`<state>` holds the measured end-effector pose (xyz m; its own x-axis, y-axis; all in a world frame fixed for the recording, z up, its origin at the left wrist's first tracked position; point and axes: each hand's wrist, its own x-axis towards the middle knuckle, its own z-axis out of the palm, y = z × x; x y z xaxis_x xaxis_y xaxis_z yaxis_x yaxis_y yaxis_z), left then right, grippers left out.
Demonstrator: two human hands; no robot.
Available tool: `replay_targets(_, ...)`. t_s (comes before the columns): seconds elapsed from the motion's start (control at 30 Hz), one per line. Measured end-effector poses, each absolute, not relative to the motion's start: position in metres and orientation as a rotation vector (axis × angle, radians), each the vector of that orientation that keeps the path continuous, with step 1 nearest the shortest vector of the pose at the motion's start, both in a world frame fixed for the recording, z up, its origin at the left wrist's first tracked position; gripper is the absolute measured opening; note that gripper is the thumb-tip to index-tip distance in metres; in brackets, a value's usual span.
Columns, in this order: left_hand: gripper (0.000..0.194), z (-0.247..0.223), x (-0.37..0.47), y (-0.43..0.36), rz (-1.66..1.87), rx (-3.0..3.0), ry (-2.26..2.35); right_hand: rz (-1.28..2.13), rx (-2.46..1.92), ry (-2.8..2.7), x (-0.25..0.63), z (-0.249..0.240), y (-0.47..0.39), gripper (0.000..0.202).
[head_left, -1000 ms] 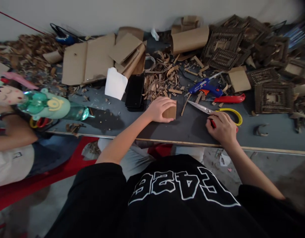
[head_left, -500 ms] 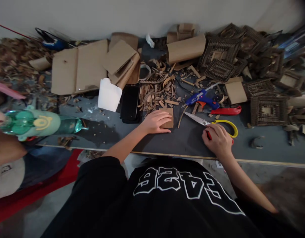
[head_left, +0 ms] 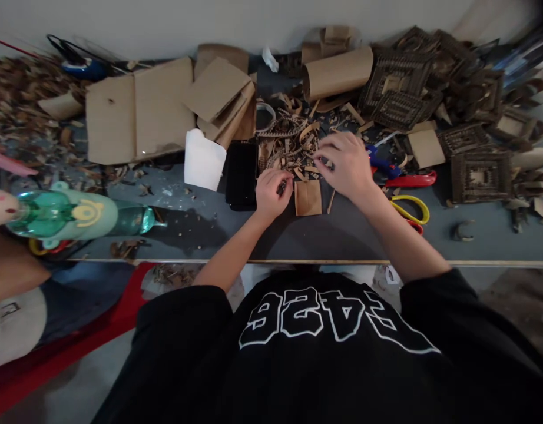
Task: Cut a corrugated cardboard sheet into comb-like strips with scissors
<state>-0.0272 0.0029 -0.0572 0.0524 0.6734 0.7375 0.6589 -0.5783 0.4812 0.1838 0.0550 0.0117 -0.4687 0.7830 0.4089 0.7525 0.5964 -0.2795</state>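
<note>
Curling inward, the fingers of the person's left hand (head_left: pixel 274 192) are forming a narrow grip just beside a small brown cardboard square (head_left: pixel 308 198), which is lying flat on the dark grey tabletop (head_left: pixel 318 241); whether they are pinching anything, I cannot tell. Slanting forward and leftward, the right hand (head_left: pixel 348 164) is hanging near loose cardboard scraps (head_left: pixel 287 147), thumb and fingers bending toward each other, any hold being unclear. Across the black short-sleeved shirt (head_left: pixel 218 371), white-outlined characters are showing upside down, 426 being readable
</note>
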Motion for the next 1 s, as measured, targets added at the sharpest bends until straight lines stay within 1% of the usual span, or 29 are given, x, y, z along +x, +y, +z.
replay_targets(0.1, 0.017, -0.058, -0.028, 0.003, 1.605, 2.275, 1.422, 0.136, -1.194, -2.515, 0.149, 0.004, 0.100, 0.010)
replay_targets(0.2, 0.020, -0.060, -0.029, 0.002, 1.606, 2.280, 1.448, 0.150, -1.112, -2.644, 0.134, -0.010, 0.127, 0.006)
replay_targets(0.27, 0.021, -0.061, -0.029, 0.002, 1.618, 2.269, 1.440, 0.148, -1.080, -2.598, 0.133, -0.019, 0.137, 0.011)
replay_targets(0.37, 0.022, -0.064, -0.028, 0.005, 1.613, 2.252, 1.406, 0.244, -0.966, -2.549, 0.137, -0.028, 0.143, 0.020)
replay_targets(0.47, 0.024, -0.065, -0.027, 0.006, 1.564, 2.257, 1.389, 0.342, -0.905, -2.537, 0.136, -0.029, 0.143, 0.021)
replay_targets(0.63, 0.026, -0.063, -0.030, 0.005, 1.540, 2.156, 1.429, 0.411, -1.037, -2.386, 0.141, -0.015, 0.137, 0.023)
replay_targets(0.7, 0.025, -0.062, -0.030, 0.004, 1.561, 2.095, 1.418, 0.619, -1.153, -2.234, 0.150, -0.007, 0.133, 0.020)
replay_targets(0.8, 0.025, -0.060, -0.030, 0.003, 1.539, 2.014, 1.368, 1.171, -1.285, -1.947, 0.163, 0.005, 0.118, 0.019)
replay_targets(0.83, 0.025, -0.059, -0.030, 0.002, 1.512, 1.987, 1.345, 1.307, -1.295, -1.825, 0.166, 0.008, 0.110, 0.020)
replay_targets(0.9, 0.028, -0.057, -0.030, 0.000, 1.459, 1.939, 1.275, 1.458, -1.284, -1.597, 0.169, 0.011, 0.091, 0.021)
replay_targets(1.0, 0.041, -0.056, -0.030, -0.004, 1.368, 1.935, 1.145, 1.489, -1.218, -1.402, 0.165, 0.005, 0.060, 0.023)
